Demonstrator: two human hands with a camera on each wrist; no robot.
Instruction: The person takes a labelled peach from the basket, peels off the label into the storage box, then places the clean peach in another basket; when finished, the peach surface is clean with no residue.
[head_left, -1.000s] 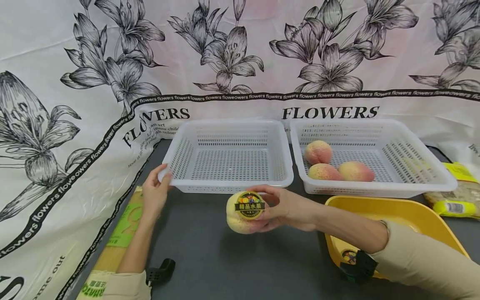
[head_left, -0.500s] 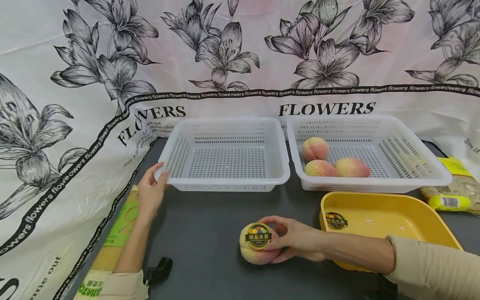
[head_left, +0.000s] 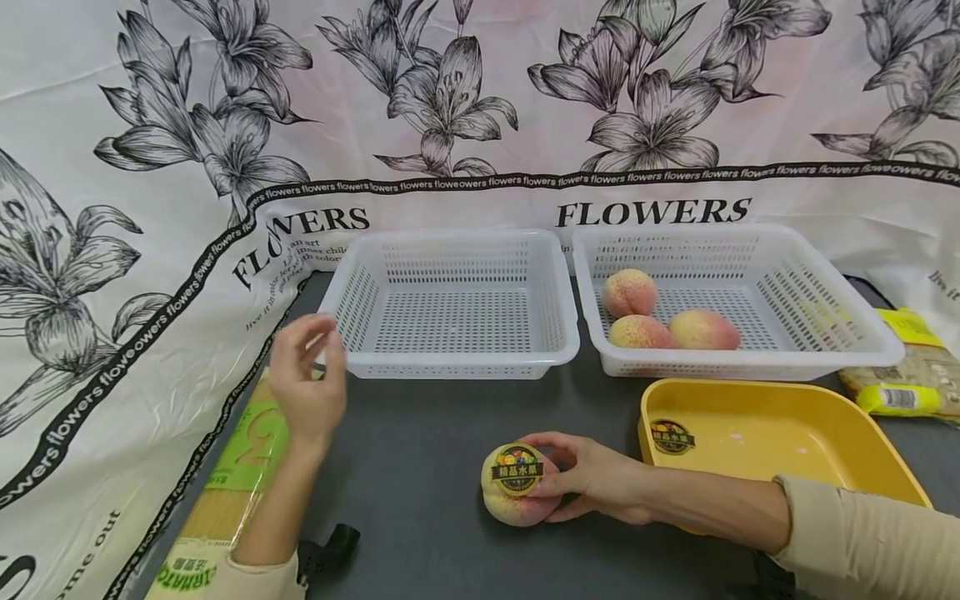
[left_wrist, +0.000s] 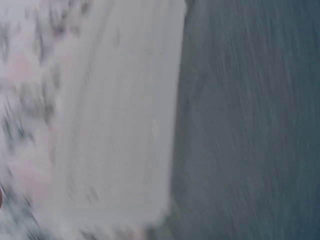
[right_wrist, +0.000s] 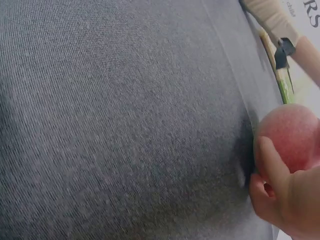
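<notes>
My right hand (head_left: 596, 479) holds a peach (head_left: 501, 505) with a round black-and-gold label (head_left: 517, 469), low over the dark table (head_left: 420, 467). In the right wrist view the thumb lies along the pink side of the peach (right_wrist: 295, 132). My left hand (head_left: 309, 383) is raised by the front left corner of the left white basket (head_left: 450, 360), fingers loosely bent with nothing between them. Motion blurs the left wrist view, where the pale basket (left_wrist: 125, 115) shows. Several peaches, among them one at the back (head_left: 630, 292), lie in the right white basket (head_left: 720, 363).
A yellow tub (head_left: 765, 442) with a similar label (head_left: 672, 437) inside stands right of my right hand. Beyond it lies a clear bag with yellow bands (head_left: 900, 398). A long pack of noodles (head_left: 232, 492) lies under my left forearm. A flower-printed cloth (head_left: 450, 100) hangs behind.
My right hand has brought the peach down and slightly right, toward me, then stays still. The left hand has let go of the basket's corner and lifted off it.
</notes>
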